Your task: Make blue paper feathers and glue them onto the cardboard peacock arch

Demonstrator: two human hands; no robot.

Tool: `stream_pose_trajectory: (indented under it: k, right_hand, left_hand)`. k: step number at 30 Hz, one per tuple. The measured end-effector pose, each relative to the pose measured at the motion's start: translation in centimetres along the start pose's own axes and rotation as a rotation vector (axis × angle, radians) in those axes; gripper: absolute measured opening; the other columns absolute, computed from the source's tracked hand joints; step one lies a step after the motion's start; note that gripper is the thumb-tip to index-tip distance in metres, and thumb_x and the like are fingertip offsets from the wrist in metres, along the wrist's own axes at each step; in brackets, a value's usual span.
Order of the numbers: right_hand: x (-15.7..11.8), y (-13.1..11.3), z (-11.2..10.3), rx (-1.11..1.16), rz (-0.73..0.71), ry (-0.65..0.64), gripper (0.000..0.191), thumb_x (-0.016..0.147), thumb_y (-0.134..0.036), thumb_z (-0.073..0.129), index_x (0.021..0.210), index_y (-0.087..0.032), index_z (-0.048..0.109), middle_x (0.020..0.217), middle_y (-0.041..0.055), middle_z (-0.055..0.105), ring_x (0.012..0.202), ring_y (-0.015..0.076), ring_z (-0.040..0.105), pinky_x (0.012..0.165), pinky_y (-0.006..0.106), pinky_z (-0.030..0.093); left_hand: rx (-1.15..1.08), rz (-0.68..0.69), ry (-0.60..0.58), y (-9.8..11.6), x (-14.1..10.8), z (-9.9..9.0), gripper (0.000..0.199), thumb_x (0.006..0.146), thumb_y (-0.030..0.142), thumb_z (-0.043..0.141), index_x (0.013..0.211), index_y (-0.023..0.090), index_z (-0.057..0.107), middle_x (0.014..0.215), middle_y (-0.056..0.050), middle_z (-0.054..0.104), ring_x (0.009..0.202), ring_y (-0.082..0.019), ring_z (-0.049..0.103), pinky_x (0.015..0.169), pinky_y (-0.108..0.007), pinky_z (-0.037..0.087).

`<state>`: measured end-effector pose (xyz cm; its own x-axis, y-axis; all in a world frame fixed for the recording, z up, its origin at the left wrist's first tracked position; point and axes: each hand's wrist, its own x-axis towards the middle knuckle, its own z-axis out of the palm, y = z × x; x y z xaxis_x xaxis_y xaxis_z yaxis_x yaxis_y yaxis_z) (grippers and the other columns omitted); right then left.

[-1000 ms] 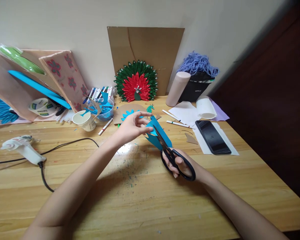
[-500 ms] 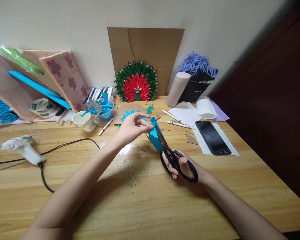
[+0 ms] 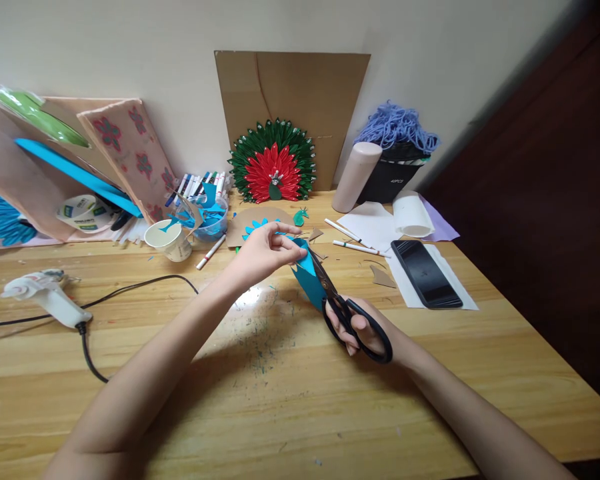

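My left hand (image 3: 270, 257) pinches a piece of blue paper (image 3: 310, 285) between thumb and fingers, above the middle of the table. Black-handled scissors (image 3: 336, 300) are in my right hand (image 3: 363, 327), with its thumb and fingers through the loops. The blades look nearly closed and lie along the right edge of the blue paper, near my left fingertips. Behind my left hand lies a round cardboard piece (image 3: 236, 230) with blue petal shapes, partly hidden by that hand. A small green bird shape (image 3: 301, 216) lies beside it.
A white glue gun (image 3: 50, 297) with a black cord lies at left. A paper cup (image 3: 169, 241) and a tub of blue scraps (image 3: 211, 223) stand back left. A red and green feathered decoration (image 3: 274, 163) leans on cardboard. A phone (image 3: 426, 275) and a bottle (image 3: 357, 178) are at right.
The scissor blades have closed further, and the handles have drawn slightly together. The upper strip of blue paper beside the blades no longer sticks up. My left hand has barely moved.
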<state>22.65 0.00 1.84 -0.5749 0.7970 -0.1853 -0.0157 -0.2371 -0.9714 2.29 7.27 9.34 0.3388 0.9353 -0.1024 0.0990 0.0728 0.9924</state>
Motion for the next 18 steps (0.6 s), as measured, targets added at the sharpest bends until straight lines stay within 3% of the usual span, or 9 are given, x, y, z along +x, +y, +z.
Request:
stream_pose_trajectory:
  k: [5,13,18]
  right_hand:
    - [-0.33,0.31,-0.14,-0.112,-0.069,-0.03,0.075,0.057,-0.087,0.037,0.077,-0.016,0.048,0.05,-0.0065,0.041,0.04,0.0066,0.036,0.04,0.021,0.04]
    - [-0.33,-0.18,-0.01,-0.116,-0.056,-0.027,0.072,0.055,-0.086,0.045,0.075,-0.017,0.047,0.053,-0.0067,0.04,0.04,0.0062,0.035,0.039,0.021,0.04]
    - [-0.5,0.09,-0.28,-0.161,-0.066,-0.033,0.073,0.058,-0.087,0.039,0.079,-0.017,0.047,0.051,-0.0062,0.041,0.042,0.007,0.036,0.042,0.021,0.04]
  left_hand:
    - [-0.031,0.02,-0.047,-0.1,-0.12,0.09,0.046,0.068,0.012,0.069,0.11,0.01,0.05,0.069,0.0,0.064,0.07,-0.013,0.061,0.078,-0.032,0.047]
    - [-0.017,0.006,-0.078,0.0,-0.21,0.13,0.047,0.067,0.011,0.068,0.11,0.01,0.05,0.068,0.001,0.063,0.069,-0.012,0.06,0.076,-0.032,0.047]
    - [-0.025,0.011,-0.081,0.03,-0.23,0.11,0.047,0.067,0.011,0.068,0.11,0.01,0.05,0.068,0.0,0.063,0.069,-0.012,0.06,0.076,-0.031,0.047]
